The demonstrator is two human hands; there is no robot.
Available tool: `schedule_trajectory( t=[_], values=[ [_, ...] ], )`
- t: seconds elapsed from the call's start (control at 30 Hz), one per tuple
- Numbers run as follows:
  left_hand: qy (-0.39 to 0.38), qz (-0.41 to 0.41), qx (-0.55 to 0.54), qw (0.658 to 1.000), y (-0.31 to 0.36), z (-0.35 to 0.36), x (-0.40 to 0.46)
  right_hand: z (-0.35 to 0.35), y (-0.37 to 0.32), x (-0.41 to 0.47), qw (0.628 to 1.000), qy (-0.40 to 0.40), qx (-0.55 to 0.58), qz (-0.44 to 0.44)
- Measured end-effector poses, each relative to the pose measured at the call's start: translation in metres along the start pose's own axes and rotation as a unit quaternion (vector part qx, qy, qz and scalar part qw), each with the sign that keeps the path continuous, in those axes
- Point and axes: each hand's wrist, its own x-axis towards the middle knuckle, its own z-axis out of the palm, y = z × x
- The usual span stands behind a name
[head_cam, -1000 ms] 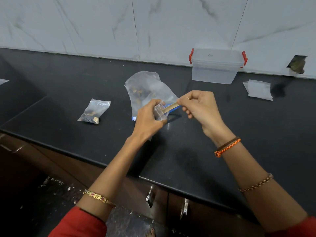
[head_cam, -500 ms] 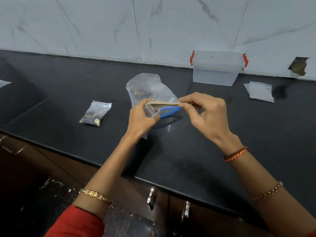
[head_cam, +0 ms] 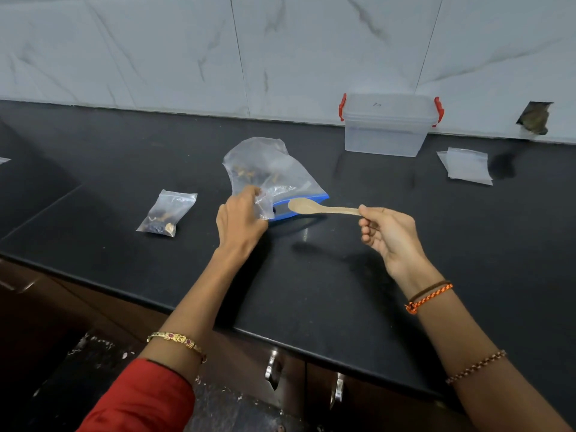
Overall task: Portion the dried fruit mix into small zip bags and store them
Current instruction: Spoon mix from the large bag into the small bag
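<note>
The left hand grips the near edge of a large clear zip bag with a blue seal strip, dried fruit showing through its far end. Just right of that grip, the right hand pinches the handle end of a pale wooden spoon, its bowl hanging over the bag's blue mouth. Left of the left hand lies a small filled zip bag on the black countertop. Beyond the right hand stand a lidded clear container with red clips and a stack of empty small bags.
</note>
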Motion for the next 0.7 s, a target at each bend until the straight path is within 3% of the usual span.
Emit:
schedule_trajectory(
  t=[0.1, 0.27, 0.4, 0.53, 0.6, 0.7],
  values=[
    [0.046, -0.023, -0.026, 0.998, -0.001, 0.001, 0.006, 0.006, 0.005, 0.001, 0.998, -0.008, -0.045, -0.039],
    [0.091, -0.071, -0.206, 0.972, -0.003, -0.005, 0.013, 0.04, 0.015, 0.007, 0.976, 0.039, -0.124, -0.173],
    [0.098, -0.121, -0.337, 0.928, -0.006, -0.01, 0.019, 0.072, 0.019, 0.01, 0.897, 0.061, -0.305, -0.315],
    [0.083, -0.159, -0.425, 0.887, -0.01, -0.009, 0.026, 0.101, 0.023, 0.017, 0.781, 0.024, -0.487, -0.39],
    [0.068, -0.17, -0.451, 0.873, -0.012, -0.008, 0.028, 0.111, 0.025, 0.022, 0.758, 0.014, -0.536, -0.37],
    [0.056, -0.18, -0.462, 0.867, -0.014, -0.008, 0.032, 0.121, 0.028, 0.029, 0.767, 0.008, -0.539, -0.347]
  ],
)
